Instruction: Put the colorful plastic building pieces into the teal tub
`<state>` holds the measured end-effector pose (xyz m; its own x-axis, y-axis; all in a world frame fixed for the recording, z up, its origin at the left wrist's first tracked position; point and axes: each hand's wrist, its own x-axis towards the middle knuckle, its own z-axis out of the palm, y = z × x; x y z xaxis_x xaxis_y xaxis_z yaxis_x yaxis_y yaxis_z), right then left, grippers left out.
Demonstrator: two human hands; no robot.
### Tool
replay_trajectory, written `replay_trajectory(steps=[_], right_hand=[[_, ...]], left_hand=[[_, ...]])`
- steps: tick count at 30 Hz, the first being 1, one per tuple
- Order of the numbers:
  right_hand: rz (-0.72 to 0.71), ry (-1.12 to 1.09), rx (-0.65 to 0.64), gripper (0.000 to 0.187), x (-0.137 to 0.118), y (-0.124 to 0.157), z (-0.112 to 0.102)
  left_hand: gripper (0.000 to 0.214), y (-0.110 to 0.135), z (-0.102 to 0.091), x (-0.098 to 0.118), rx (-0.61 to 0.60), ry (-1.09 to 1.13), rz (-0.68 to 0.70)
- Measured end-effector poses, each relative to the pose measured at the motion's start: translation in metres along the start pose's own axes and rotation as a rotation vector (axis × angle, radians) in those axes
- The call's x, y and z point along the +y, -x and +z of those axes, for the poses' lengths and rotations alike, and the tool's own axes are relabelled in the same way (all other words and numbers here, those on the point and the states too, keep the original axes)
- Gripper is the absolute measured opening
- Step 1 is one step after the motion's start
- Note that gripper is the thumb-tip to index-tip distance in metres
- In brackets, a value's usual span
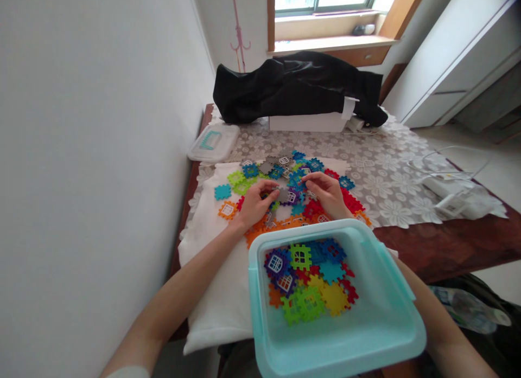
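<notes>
My left hand (254,204) and my right hand (328,193) hover over a loose spread of interlocking plastic tiles (250,170) in many colours, some with white window frames. Between my fingertips lies a grey tile (283,195), and my left fingers touch or nearly touch it. My right fingertips rest among blue and purple tiles (296,180). Whether either hand grips a tile, I cannot tell. Nearer me stands a teal-rimmed plastic box (260,313), with several tiles (301,257) piled flat inside it.
A white cloth (215,291) lies beneath the tiles on a lace-covered wooden table (391,188). A white wall (101,150) runs along the left. Farther back are a clear lidded case (214,142), a black fabric bundle (297,88) on a white box (307,122), and white cables with a charger (451,196).
</notes>
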<state>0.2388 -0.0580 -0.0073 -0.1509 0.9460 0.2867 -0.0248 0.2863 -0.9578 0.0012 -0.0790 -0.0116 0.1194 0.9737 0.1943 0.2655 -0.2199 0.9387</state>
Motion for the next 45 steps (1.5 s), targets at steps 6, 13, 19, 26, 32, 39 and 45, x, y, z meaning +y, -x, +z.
replay_trajectory(steps=[6, 13, 19, 26, 32, 39, 45], right_hand=[[0.166, -0.31, -0.094, 0.043, -0.014, 0.001, -0.001], [0.324, -0.577, -0.459, 0.046, -0.024, 0.01, -0.005], [0.353, -0.631, -0.659, 0.043, -0.026, 0.015, -0.008], [0.29, -0.676, -0.616, 0.046, -0.036, 0.016, -0.006], [0.255, -0.69, -0.773, 0.05, -0.023, 0.016, -0.008], [0.128, -0.564, -0.948, 0.044, -0.023, 0.01, -0.012], [0.24, -0.291, -0.417, 0.036, -0.018, 0.007, 0.004]], left_hand=[[0.023, 0.002, 0.001, 0.005, -0.035, 0.062, -0.02], [0.025, 0.003, 0.002, 0.004, -0.038, 0.069, -0.051], [0.024, 0.004, 0.002, 0.007, -0.039, 0.07, -0.042], [0.023, 0.003, 0.003, 0.01, -0.022, 0.061, -0.025], [0.025, 0.003, 0.002, 0.008, -0.024, 0.08, -0.049], [0.024, 0.004, 0.001, 0.008, -0.029, 0.09, -0.038], [0.025, 0.004, 0.003, 0.004, -0.076, 0.069, -0.012]])
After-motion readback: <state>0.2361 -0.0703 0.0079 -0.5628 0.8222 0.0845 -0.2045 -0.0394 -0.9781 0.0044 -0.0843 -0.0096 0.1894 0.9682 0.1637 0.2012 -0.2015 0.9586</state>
